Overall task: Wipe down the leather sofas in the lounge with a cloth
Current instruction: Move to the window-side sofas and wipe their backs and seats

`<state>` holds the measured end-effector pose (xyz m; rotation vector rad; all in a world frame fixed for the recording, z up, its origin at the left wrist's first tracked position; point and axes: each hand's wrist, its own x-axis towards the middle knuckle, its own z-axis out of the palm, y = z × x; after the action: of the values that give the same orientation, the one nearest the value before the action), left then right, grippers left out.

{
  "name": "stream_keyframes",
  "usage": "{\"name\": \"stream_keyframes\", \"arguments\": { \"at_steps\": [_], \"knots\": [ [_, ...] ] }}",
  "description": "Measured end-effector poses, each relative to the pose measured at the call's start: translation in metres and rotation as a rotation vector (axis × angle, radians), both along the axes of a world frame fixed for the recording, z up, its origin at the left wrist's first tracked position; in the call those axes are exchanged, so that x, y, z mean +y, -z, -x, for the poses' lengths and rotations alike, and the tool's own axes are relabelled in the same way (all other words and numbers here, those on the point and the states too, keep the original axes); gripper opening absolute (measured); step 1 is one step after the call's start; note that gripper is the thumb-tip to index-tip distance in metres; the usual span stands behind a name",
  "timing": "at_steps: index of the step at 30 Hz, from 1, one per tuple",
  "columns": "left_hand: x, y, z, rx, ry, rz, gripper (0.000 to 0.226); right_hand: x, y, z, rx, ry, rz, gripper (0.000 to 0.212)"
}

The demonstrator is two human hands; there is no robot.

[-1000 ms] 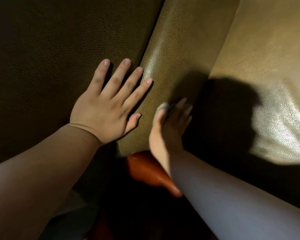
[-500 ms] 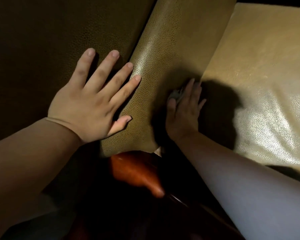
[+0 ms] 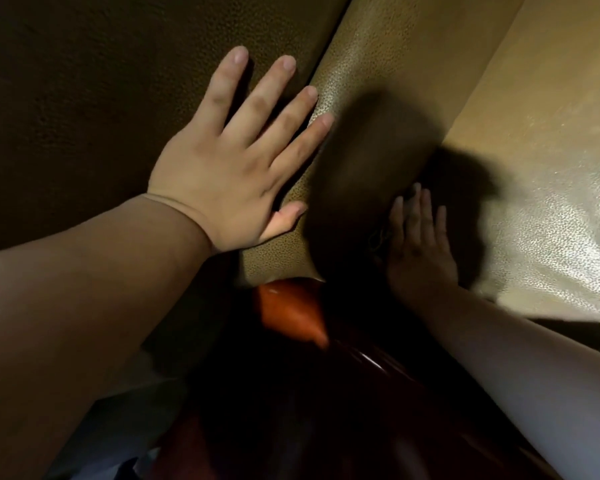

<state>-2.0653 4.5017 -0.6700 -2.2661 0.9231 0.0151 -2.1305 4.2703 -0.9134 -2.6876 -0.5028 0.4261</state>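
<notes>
The olive-gold leather sofa fills the view; its padded arm [image 3: 388, 74] runs up the middle and its seat cushion [image 3: 551, 140] lies to the right. My left hand [image 3: 236, 161] lies flat with fingers spread on the outer side of the arm. My right hand [image 3: 414, 244] presses with straight fingers against the shadowed inner side of the arm, low beside the seat. A small edge of the cloth [image 3: 381, 237] shows under its thumb side; the rest is hidden beneath the palm.
A glossy orange-brown wooden end of the sofa frame [image 3: 291, 310] sits below the arm's front. The dark outer leather panel [image 3: 84, 98] is at the left. The bottom of the view is in deep shadow.
My right hand has slid along the inner side of the arm with the cloth under it. My left hand stays flat on the arm's outer side.
</notes>
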Motion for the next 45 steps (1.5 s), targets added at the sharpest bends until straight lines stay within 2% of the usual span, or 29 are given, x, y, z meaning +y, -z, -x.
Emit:
{"name": "stream_keyframes", "arguments": {
  "at_steps": [3, 6, 8, 10, 12, 14, 17, 19, 21, 24, 26, 28, 30, 33, 36, 39, 45],
  "knots": [
    [-0.001, 0.000, 0.000, -0.010, -0.002, 0.012, 0.086, -0.008, -0.002, -0.004, 0.020, 0.051, -0.063, 0.087],
    [-0.002, -0.001, 0.001, -0.023, -0.002, 0.003, 0.087, -0.013, -0.015, -0.048, 0.005, 0.289, -0.129, 0.080],
    [-0.004, -0.001, -0.001, -0.022, -0.002, -0.003, 0.088, 0.000, -0.037, -0.093, 0.066, 0.506, -0.292, 0.085],
    [-0.005, -0.002, 0.000, -0.016, -0.008, -0.007, 0.089, 0.026, -0.064, -0.116, 0.102, 0.611, -0.484, 0.089],
    [-0.006, -0.003, 0.000, -0.015, -0.013, -0.019, 0.088, 0.049, -0.087, -0.100, 0.101, 0.573, -0.606, 0.085],
    [-0.008, -0.005, 0.001, -0.020, -0.022, -0.037, 0.088, 0.059, -0.100, -0.048, 0.048, 0.381, -0.651, 0.075],
    [-0.007, -0.004, 0.002, -0.031, -0.016, -0.054, 0.089, 0.053, -0.092, 0.015, 0.035, 0.088, -0.619, 0.073],
    [-0.006, -0.004, 0.001, -0.031, -0.013, -0.057, 0.088, 0.045, -0.079, -0.005, -0.076, 0.033, -0.515, 0.075],
    [-0.007, -0.003, 0.001, -0.011, -0.018, -0.048, 0.088, 0.042, -0.078, -0.036, -0.041, 0.173, -0.448, 0.075],
    [-0.008, -0.004, 0.002, -0.002, -0.033, -0.061, 0.088, 0.056, -0.096, -0.052, 0.180, 0.541, -0.600, 0.070],
    [-0.009, -0.006, 0.003, -0.011, -0.042, -0.067, 0.088, 0.080, -0.121, -0.031, 0.318, 0.587, -0.585, 0.063],
    [-0.011, -0.007, 0.004, -0.010, -0.049, -0.063, 0.088, 0.106, -0.147, 0.008, 0.425, 0.514, -0.557, 0.076],
    [-0.012, -0.008, 0.004, -0.001, -0.055, -0.064, 0.088, 0.128, -0.176, 0.047, 0.508, 0.565, -0.644, 0.080],
    [-0.012, -0.008, 0.003, -0.005, -0.051, -0.071, 0.088, 0.142, -0.185, 0.072, 0.402, 0.590, -0.576, 0.089],
    [-0.012, -0.009, 0.004, -0.002, -0.045, -0.058, 0.087, 0.137, -0.165, 0.070, 0.291, 0.451, -0.400, 0.095],
    [-0.012, -0.008, 0.004, -0.010, -0.052, -0.072, 0.087, 0.127, -0.148, 0.066, 0.275, 0.328, -0.278, 0.102],
    [-0.013, -0.008, 0.004, 0.002, -0.080, -0.067, 0.086, 0.098, -0.121, 0.049, 0.209, 0.127, -0.207, 0.102]
  ]
}}
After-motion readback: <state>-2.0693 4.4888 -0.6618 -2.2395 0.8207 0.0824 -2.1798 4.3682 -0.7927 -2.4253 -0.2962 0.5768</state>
